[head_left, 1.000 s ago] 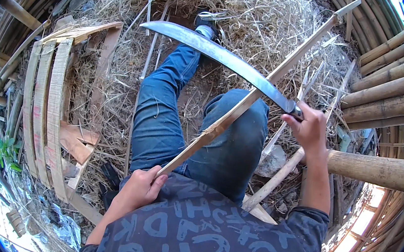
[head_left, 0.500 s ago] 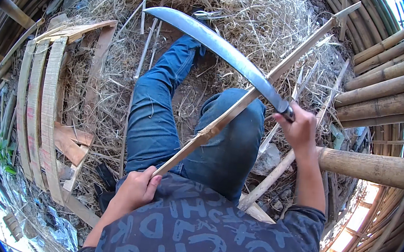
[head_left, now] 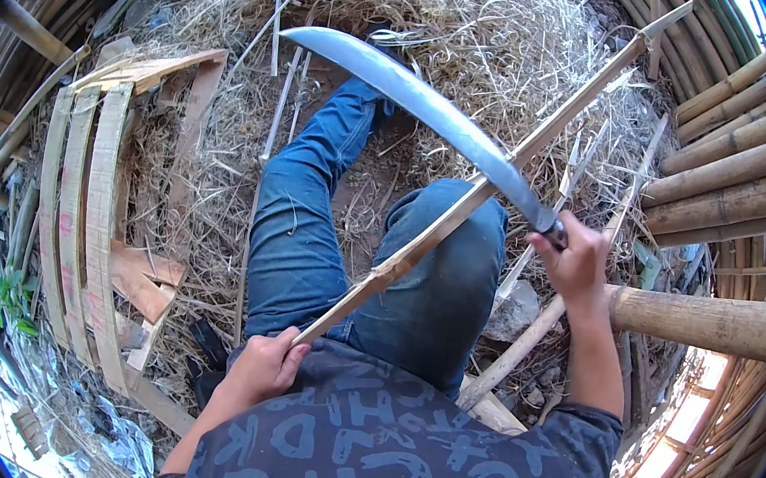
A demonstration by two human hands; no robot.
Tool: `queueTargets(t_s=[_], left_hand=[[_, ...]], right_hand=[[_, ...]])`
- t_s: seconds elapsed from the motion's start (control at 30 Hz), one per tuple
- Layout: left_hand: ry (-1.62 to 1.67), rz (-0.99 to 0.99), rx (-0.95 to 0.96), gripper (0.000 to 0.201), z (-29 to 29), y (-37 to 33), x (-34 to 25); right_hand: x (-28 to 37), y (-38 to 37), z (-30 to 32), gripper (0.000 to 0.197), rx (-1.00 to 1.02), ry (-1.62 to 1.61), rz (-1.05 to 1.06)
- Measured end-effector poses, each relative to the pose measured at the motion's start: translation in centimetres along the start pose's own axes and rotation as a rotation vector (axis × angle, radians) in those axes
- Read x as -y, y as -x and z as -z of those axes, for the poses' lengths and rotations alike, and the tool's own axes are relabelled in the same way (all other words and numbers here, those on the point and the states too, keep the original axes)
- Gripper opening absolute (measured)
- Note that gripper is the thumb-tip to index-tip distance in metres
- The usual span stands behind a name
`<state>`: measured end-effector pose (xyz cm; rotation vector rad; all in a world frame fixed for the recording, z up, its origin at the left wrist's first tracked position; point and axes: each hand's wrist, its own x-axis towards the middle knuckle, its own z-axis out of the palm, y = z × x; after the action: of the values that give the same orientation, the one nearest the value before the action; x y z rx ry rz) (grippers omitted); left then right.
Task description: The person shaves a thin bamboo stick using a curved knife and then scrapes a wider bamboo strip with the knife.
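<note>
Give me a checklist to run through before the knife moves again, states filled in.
1. Left hand closed on the near end of the long strip: ok.
2. Right hand closed on the handle of the curved knife: ok.
3. Left hand away from the knife: ok, well down the strip.
4. Right knee well clear of the knife: not ok, it appears close to the crossing.
5. Knife touching the strip: cannot tell, this view shows only the overlap.
</note>
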<state>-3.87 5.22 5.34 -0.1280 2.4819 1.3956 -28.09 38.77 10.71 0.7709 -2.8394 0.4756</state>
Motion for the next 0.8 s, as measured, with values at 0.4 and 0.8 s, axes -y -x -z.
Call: queueTargets(t_s=[0.4,0.8], left_hand=[[-0.079,-0.014,-0.067,0.017,-0.2,0.4,-0.1],[-0.111,0.031,-0.011,0.015,0.7,1.4,0.7]], right_hand=[[-1.6,-1.6,0.6,0.063,-0.02,-0.008,-0.032],[-2.5,-1.7,0.2,0.065,-0.048,0.062,0.091]])
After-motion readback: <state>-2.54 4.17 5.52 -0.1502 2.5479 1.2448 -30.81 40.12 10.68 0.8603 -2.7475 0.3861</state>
